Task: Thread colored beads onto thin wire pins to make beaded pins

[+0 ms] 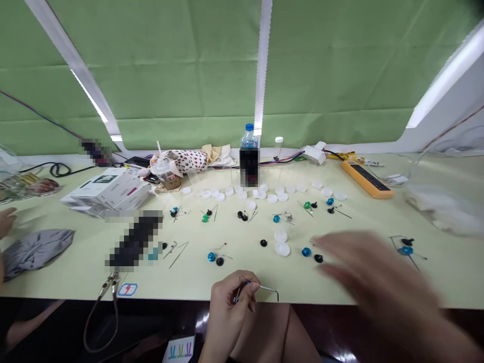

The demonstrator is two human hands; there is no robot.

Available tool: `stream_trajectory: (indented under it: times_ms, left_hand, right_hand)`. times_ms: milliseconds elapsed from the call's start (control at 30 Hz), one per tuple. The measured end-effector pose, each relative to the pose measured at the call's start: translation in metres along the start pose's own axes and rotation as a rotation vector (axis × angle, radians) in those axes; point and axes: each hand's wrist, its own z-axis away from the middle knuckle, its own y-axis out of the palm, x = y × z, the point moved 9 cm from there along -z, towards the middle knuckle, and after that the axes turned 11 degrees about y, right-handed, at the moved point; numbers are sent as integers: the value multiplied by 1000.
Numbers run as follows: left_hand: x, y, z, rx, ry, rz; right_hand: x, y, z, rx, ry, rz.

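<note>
My left hand (227, 312) is at the table's front edge, shut on a bent steel wire (262, 288) with a small blue bead at the fingertips. My right hand (378, 282) is a motion blur over the right of the table, fingers extended, with nothing visible in it. It is nearest to a black bead (318, 258) and a blue bead (306, 251). Further wire pieces with blue, green and black beads (406, 250) lie in loose groups across the pale table (234, 277).
Several white bottle caps (272, 198) form a row behind the wires. Behind them stand a water bottle (248, 136) and a white box (109, 190). An orange power strip (366, 179) lies at the back right. At far left, another person's hand (5, 222) is beside a grey cloth (36, 252).
</note>
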Motion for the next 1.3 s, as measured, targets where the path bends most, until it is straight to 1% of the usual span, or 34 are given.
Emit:
stream_trajectory:
  times_ms: [33, 100, 133, 200, 267, 367, 533, 733, 833, 933, 1033, 1100, 1167, 1300]
  left_hand:
    - [0, 0, 0, -2, -1, 0]
    - [0, 1, 0, 0, -4, -8]
    - [0, 2, -1, 6, -6, -12]
    - [-1, 6, -3, 20, -11, -17]
    - [-3, 9, -5, 29, -16, -16]
    - [-4, 14, -8, 31, -22, -9]
    - [-1, 19, -6, 48, -12, -13]
    - [-2, 17, -6, 86, 10, -80]
    - [-6, 16, -6, 103, 11, -85]
    - [-7, 16, -7, 106, 12, -79]
    - [-8, 16, -6, 103, 22, -77]
    - [-8, 16, -6, 101, 34, -89]
    - [-7, 16, -5, 96, 40, -97]
    - [-5, 16, -4, 85, 38, -74]
  right_hand:
    - [11, 18, 1, 57, -78, 6]
    - [35, 49, 18, 158, -263, 52]
    - [45, 60, 30, 183, -358, 91]
    - [54, 70, 50, 173, -448, 151]
    - [56, 69, 63, 137, -514, 169]
    - [56, 63, 67, 81, -584, 175]
    - [55, 62, 63, 45, -607, 193]
    - [59, 65, 65, 36, -607, 177]
    - [58, 63, 60, 50, -544, 111]
    - [50, 61, 54, 56, -401, 21]
    - [42, 64, 53, 56, -271, -96]
    - [35, 71, 52, 100, -156, -183]
    - [28, 78, 49, 160, -8, -275]
    - [21, 84, 38, 227, 270, -488]
